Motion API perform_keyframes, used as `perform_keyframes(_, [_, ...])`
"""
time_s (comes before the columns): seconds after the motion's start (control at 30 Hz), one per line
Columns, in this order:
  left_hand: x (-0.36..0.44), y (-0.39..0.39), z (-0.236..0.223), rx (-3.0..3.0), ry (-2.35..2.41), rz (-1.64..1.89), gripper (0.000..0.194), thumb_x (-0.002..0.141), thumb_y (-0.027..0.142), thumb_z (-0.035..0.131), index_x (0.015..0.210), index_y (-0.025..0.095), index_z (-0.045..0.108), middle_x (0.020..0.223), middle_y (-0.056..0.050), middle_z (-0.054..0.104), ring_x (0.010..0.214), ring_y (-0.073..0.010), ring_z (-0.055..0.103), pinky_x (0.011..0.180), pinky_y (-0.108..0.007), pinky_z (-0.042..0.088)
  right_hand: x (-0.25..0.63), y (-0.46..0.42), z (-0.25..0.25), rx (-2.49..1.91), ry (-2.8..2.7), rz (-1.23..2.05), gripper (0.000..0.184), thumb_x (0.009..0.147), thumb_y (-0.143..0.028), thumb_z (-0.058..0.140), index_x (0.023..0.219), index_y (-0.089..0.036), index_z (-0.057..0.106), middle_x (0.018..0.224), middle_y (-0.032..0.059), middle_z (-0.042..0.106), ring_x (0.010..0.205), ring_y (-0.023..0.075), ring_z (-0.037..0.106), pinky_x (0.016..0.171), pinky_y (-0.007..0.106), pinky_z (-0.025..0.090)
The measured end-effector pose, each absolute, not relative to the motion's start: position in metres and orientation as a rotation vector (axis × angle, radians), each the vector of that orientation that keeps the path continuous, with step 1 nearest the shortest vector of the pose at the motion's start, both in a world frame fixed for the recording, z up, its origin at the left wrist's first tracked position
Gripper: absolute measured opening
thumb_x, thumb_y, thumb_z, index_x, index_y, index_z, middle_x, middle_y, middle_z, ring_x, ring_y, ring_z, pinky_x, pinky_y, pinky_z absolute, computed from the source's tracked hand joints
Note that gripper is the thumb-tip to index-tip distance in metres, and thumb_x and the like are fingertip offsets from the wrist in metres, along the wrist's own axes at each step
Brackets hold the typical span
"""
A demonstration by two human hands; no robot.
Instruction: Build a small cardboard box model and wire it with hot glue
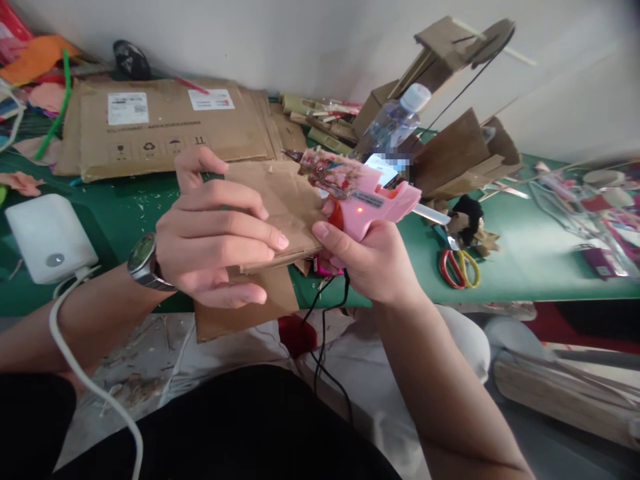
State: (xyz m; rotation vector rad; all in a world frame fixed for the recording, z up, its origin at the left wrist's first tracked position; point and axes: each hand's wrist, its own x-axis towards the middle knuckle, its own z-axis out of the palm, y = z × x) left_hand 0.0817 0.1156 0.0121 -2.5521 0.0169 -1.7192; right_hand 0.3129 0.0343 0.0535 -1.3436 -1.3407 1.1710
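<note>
My right hand [375,260] is wrapped round the handle of a pink hot glue gun [373,200], whose nozzle points left. Its front is crusted with dried glue and debris, an orange light glows on its side, and a white glue stick [431,213] sticks out of the back. My left hand [215,233] has its fingers apart over a flat brown cardboard piece [280,200], the thumb lowest. Whether the fingertips touch the cardboard I cannot tell. Another cardboard sheet [250,300] lies below, overhanging the table edge.
Behind are a flattened carton [150,127], a plastic bottle [390,123] and a cardboard structure with a wheel [493,41]. Scissors [459,267] lie at right on the green table [520,247]. At left sits a white device [50,240] with a cable. Black cords [324,327] hang over the edge.
</note>
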Motion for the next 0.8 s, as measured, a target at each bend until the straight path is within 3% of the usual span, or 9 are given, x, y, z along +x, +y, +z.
perform_keyframes(0.17, [0.082,0.103,0.004,-2.707,-0.307,-1.803,0.035,0.094,0.071,0.064,0.097,0.038,0.073,0.082,0.007,0.073,0.096,-0.0224,0.071,0.121,-0.054,0.036,0.314,0.035,0.058,-1.353,-1.371,1.158,0.057,0.069,-0.065,0.094,0.093,-0.022,0.064,0.07,-0.0026,0.055,0.065,0.0143,0.055,0.056,0.028,0.049])
perform_keyframes(0.37, [0.083,0.119,0.009,-2.565,-0.037,-1.7,0.038,0.095,0.074,0.061,0.092,0.038,0.076,0.076,0.01,0.074,0.076,-0.0162,0.069,0.111,-0.044,0.045,0.314,0.036,0.056,-1.335,-1.382,1.15,0.054,0.069,-0.06,0.095,0.093,-0.022,0.065,0.075,-0.0015,0.058,0.073,0.0163,0.06,0.061,0.028,0.051])
perform_keyframes(0.57, [0.085,0.12,0.013,-2.503,0.014,-1.719,0.037,0.097,0.067,0.06,0.088,0.035,0.075,0.084,0.009,0.08,0.077,-0.0186,0.07,0.106,-0.048,0.048,0.317,0.039,0.051,-1.342,-1.278,1.226,0.042,0.08,-0.057,0.086,0.098,-0.025,0.067,0.069,-0.0024,0.054,0.057,0.0144,0.055,0.047,0.027,0.044])
perform_keyframes(0.67, [0.085,0.118,0.009,-2.522,0.006,-1.72,0.038,0.098,0.067,0.059,0.091,0.033,0.076,0.086,0.007,0.08,0.081,-0.0188,0.071,0.111,-0.048,0.045,0.318,0.039,0.051,-1.345,-1.255,1.266,0.038,0.079,-0.049,0.087,0.098,-0.024,0.067,0.064,-0.0043,0.051,0.049,0.0121,0.048,0.043,0.026,0.04])
perform_keyframes(0.8, [0.081,0.117,0.004,-2.569,-0.078,-1.686,0.036,0.094,0.073,0.06,0.1,0.041,0.076,0.086,0.008,0.078,0.083,-0.021,0.07,0.116,-0.053,0.043,0.317,0.037,0.054,-1.342,-1.238,1.315,0.038,0.074,-0.042,0.089,0.099,-0.024,0.066,0.059,-0.0068,0.049,0.047,0.011,0.046,0.043,0.026,0.04])
